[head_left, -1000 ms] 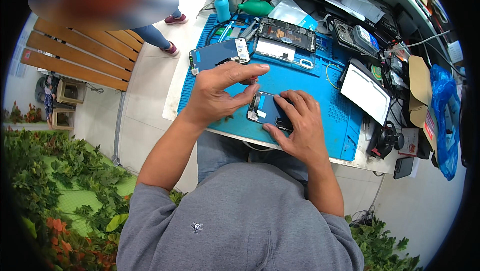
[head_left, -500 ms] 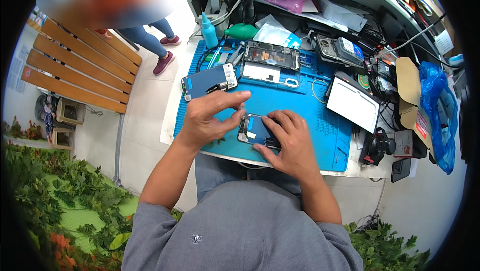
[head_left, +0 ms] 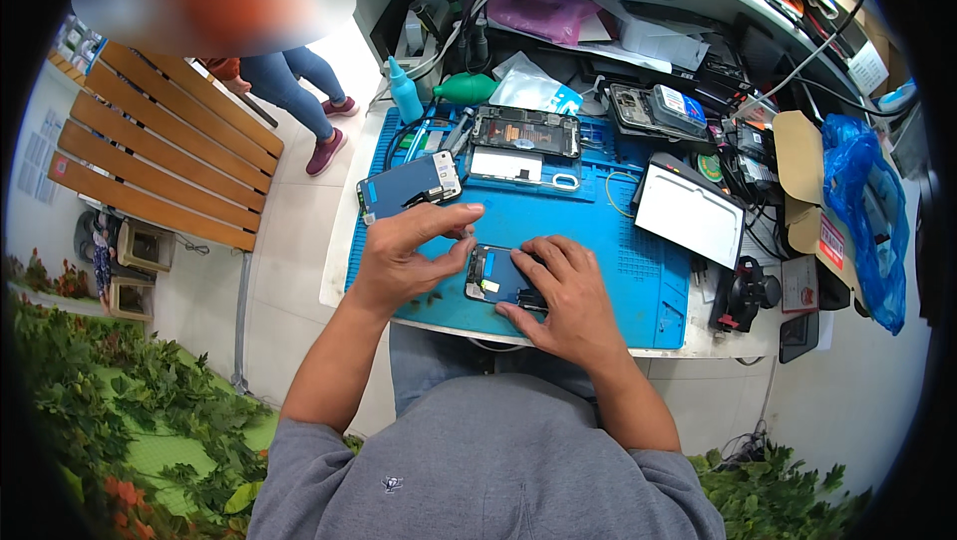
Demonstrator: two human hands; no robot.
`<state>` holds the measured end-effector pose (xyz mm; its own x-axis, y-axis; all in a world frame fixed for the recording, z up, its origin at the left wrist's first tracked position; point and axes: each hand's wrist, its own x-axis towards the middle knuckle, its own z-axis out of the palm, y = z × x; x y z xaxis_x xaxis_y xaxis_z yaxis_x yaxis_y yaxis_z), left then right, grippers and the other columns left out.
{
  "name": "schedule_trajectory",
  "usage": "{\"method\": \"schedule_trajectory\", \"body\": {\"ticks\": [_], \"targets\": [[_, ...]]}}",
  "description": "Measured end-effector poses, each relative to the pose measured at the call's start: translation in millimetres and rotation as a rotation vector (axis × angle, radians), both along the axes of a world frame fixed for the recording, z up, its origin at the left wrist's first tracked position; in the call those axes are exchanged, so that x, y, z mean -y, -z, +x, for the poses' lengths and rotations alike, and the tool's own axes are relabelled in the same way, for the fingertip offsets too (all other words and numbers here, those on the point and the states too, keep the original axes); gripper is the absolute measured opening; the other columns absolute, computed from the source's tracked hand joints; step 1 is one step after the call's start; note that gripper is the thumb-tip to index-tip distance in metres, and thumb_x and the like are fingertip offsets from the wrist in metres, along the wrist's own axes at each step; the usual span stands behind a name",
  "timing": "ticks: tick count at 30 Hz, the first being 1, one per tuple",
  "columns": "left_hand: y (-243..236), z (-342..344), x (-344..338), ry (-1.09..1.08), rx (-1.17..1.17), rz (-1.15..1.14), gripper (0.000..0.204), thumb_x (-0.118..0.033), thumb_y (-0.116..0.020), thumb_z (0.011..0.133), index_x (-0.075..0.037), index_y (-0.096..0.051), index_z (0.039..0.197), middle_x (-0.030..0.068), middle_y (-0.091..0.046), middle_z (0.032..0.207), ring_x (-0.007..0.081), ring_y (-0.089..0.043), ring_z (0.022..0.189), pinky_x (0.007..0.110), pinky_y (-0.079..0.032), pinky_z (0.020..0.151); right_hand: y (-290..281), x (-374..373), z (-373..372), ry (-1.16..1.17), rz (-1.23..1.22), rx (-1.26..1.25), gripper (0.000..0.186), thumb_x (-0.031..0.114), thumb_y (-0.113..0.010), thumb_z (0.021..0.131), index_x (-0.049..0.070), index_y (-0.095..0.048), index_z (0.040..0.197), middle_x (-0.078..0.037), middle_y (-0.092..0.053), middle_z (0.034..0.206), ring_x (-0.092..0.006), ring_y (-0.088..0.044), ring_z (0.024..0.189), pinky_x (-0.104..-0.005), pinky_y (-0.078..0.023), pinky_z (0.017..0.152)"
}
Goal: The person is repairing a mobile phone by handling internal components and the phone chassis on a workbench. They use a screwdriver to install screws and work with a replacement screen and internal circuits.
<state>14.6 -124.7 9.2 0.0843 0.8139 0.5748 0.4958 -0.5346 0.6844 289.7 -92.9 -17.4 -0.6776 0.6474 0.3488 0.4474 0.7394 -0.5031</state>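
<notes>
My left hand (head_left: 404, 256) is raised at the left of a small phone screen assembly (head_left: 490, 281), thumb and index finger curled toward each other around something small that I cannot make out. My right hand (head_left: 560, 296) grips the dark assembly by its long edges, thumb on the near side and fingers on the far side, on a blue silicone mat (head_left: 638, 311). Just beyond my left hand lies another screen assembly (head_left: 399, 183), dark with a silver end. Farther back are an opened phone (head_left: 526, 131) and a silver panel (head_left: 506, 164) in the mat's compartments.
A blue dropper bottle (head_left: 405, 93), green air blower (head_left: 467, 89), white-faced tray (head_left: 690, 211), black clamp tool (head_left: 743, 296), cardboard box (head_left: 802, 171) and blue bag (head_left: 863, 231) surround the mat. Another person (head_left: 284, 96) stands beside a slatted wooden bench (head_left: 159, 171) at upper left.
The view has shifted, so the mat and hands appear lower and slightly left. Both hands keep much the same pose around the assembly. The other person's legs have shifted.
</notes>
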Motion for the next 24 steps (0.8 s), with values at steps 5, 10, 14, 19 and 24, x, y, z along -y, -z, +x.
{"method": "schedule_trajectory", "body": {"ticks": [5, 10, 14, 19, 24], "targets": [[12.3, -1.2, 2.4, 0.002, 0.111, -0.040, 0.062, 0.014, -0.088, 0.091, -0.002, -0.074, 0.149, 0.0132, -0.084, 0.115, 0.0209, -0.084, 0.103, 0.034, -0.070, 0.090, 0.9, -0.3, 0.3, -0.002, 0.015, -0.018, 0.067, 0.038, -0.092, 0.091, 0.000, -0.072, 0.143, -0.016, -0.068, 0.146, -0.0386, -0.059, 0.141, -0.0539, -0.047, 0.118], [14.7, 1.0, -10.3, -0.128, 0.159, 0.070, 0.074, 0.013, -0.085, 0.095, -0.005, -0.063, 0.163, 0.0117, -0.084, 0.117, 0.0182, -0.083, 0.105, 0.034, -0.069, 0.093, 0.9, -0.1, 0.7, -0.004, 0.008, -0.039, 0.065, 0.038, -0.091, 0.092, -0.001, -0.072, 0.142, -0.016, -0.068, 0.144, -0.0388, -0.059, 0.141, -0.0539, -0.047, 0.119], [6.8, 9.4, -23.3, -0.098, 0.045, -0.175, 0.073, 0.009, -0.081, 0.100, -0.009, -0.057, 0.168, 0.0084, -0.083, 0.113, 0.0169, -0.084, 0.103, 0.033, -0.067, 0.094, -0.4, -0.5, 2.0, 0.007, 0.020, -0.027, 0.065, 0.038, -0.091, 0.093, -0.001, -0.072, 0.141, -0.017, -0.068, 0.143, -0.0389, -0.059, 0.140, -0.0534, -0.047, 0.119], [-15.9, 19.6, -65.2, -0.158, 0.086, -0.124, 0.083, 0.007, -0.079, 0.103, -0.011, -0.044, 0.175, 0.0099, -0.081, 0.113, 0.0162, -0.082, 0.100, 0.030, -0.065, 0.091, 2.2, 0.0, 2.4, 0.017, 0.016, -0.043, 0.066, 0.042, -0.091, 0.092, 0.002, -0.073, 0.141, -0.015, -0.070, 0.143, -0.0382, -0.060, 0.140, -0.0524, -0.047, 0.119], [-21.1, 27.9, -100.1, -0.135, 0.065, -0.096, 0.079, 0.000, -0.080, 0.103, -0.017, -0.047, 0.173, 0.0116, -0.079, 0.106, 0.0211, -0.084, 0.094, 0.036, -0.066, 0.085, -1.7, 0.6, 2.7, 0.002, 0.002, -0.042, 0.068, 0.043, -0.092, 0.091, 0.000, -0.073, 0.141, -0.016, -0.069, 0.143, -0.0383, -0.060, 0.140, -0.0519, -0.046, 0.121]]}}
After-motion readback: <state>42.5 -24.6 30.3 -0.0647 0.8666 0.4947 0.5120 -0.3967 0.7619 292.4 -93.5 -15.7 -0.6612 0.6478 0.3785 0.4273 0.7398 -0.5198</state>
